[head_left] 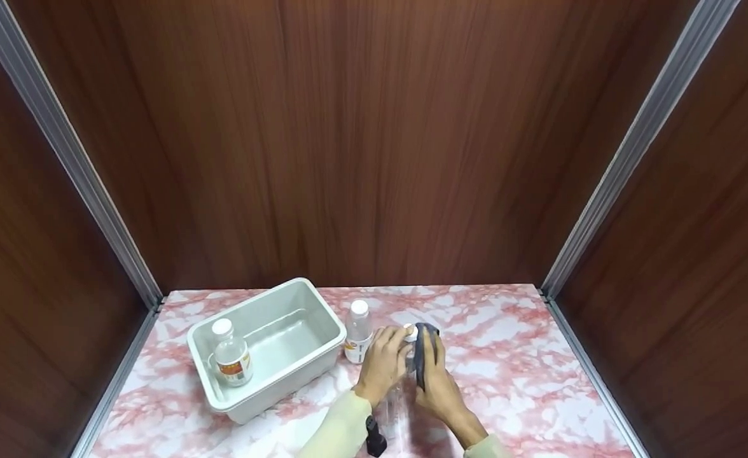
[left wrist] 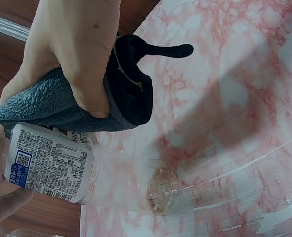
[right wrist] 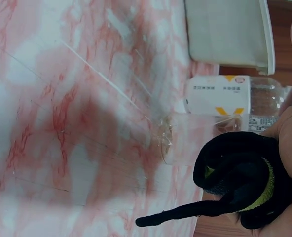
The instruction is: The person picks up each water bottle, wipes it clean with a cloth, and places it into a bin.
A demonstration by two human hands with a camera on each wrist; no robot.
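Note:
Near the front middle of the table, my left hand (head_left: 383,359) holds a clear plastic bottle (left wrist: 126,177) by its upper part. The bottle has a white cap and a printed label (left wrist: 50,163); its clear lower end shows in both wrist views. My right hand (head_left: 437,385) grips a folded dark grey cloth (left wrist: 52,101) against the bottle's side. Black edging and a loop (right wrist: 170,213) hang from the cloth. Just left of my left hand stands another white-capped bottle (head_left: 359,327), its white and orange label (right wrist: 217,96) facing the right wrist camera.
To the left, a pale grey rectangular bin (head_left: 266,397) sits at an angle. Inside it stands a white-capped bottle (head_left: 233,359) with an orange label. Brown wood-grain panels (head_left: 348,146) with metal corner strips enclose the marbled pink table (head_left: 520,394) at the back and sides.

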